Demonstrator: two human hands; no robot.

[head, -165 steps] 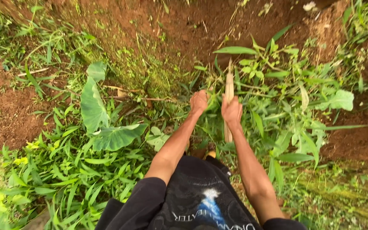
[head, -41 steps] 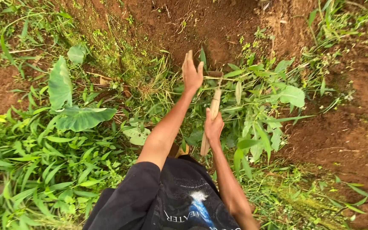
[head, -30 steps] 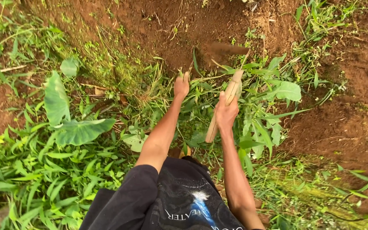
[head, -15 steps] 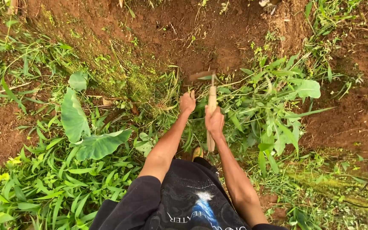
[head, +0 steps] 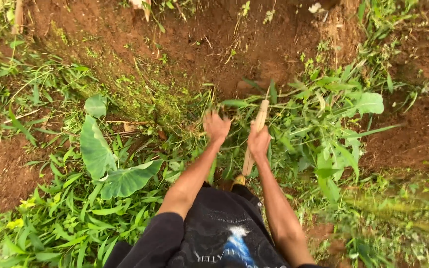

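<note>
Two hands: we see both bare arms reaching forward from the bottom centre of the frame, above a black printed shirt [head: 224, 238].
Right hand: our right hand [head: 259, 140] is wrapped in a closed fist around a pale wooden tool handle [head: 255, 134], just right of centre.
Left hand: our left hand [head: 216, 126] sits just beside it, left of centre; it looks curled among the grass blades, but blur keeps us from telling whether it grips anything.
Handle: it runs upright from near our waist up to the edge of the reddish-brown bare soil [head: 214, 44]; its working end is hidden in leaves.
Surroundings: broad heart-shaped green leaves [head: 103, 159] lie at centre left; a clump of leafy green weeds [head: 333, 124] fills the right.
Doing it well: we judge that a firm two-handed hold, with feet well apart from the handle's line, would suit working close to the weed roots.
Packages and signs: none visible; only a pale scrap [head: 315, 8] at the upper right.
</note>
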